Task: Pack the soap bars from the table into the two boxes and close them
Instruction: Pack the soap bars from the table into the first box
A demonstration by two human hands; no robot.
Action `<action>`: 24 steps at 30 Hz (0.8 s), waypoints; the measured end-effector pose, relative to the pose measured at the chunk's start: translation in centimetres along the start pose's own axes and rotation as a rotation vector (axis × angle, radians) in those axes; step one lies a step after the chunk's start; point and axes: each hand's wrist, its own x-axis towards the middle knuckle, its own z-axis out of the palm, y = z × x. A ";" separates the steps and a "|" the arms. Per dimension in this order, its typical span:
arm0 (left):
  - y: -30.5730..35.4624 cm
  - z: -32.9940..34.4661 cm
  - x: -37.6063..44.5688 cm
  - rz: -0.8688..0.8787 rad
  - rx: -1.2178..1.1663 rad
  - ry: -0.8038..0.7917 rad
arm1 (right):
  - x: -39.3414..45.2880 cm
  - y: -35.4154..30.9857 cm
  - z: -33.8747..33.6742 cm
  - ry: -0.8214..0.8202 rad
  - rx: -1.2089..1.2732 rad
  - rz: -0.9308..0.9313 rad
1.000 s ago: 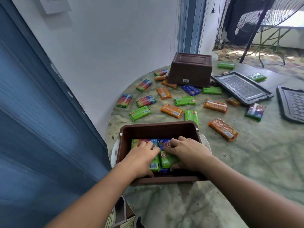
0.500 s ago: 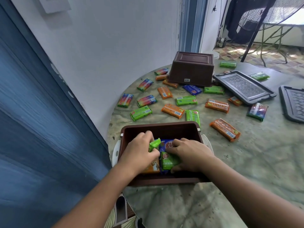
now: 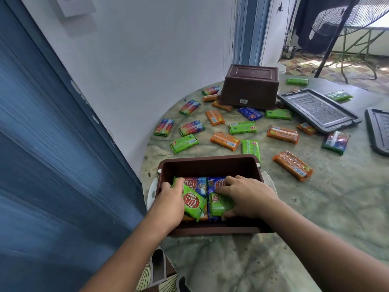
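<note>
An open brown box (image 3: 210, 163) stands at the table's near edge with several wrapped soap bars inside. My left hand (image 3: 171, 204) grips a green soap bar (image 3: 193, 202) tilted over the box's left half. My right hand (image 3: 246, 196) presses on another green soap bar (image 3: 219, 204) in the right half, with blue bars (image 3: 214, 183) behind it. A second brown box (image 3: 250, 86) sits upside down at the far side. Several loose bars, such as an orange one (image 3: 292, 165), lie scattered between the boxes.
Two dark grey lids lie on the right: one lid (image 3: 317, 110) near the upturned box, another lid (image 3: 379, 131) at the frame edge. A blue door fills the left, a white wall (image 3: 147, 49) is behind the table, and a fan stands at the far right.
My left hand has picked up a green bar from the left side of the box and turned it face up, tilted. My right hand has stayed on the bars at the right.
</note>
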 end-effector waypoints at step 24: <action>1.1 0.3 0.9 0.174 0.530 0.121 | -0.3 -0.2 -0.2 0.013 0.005 -0.003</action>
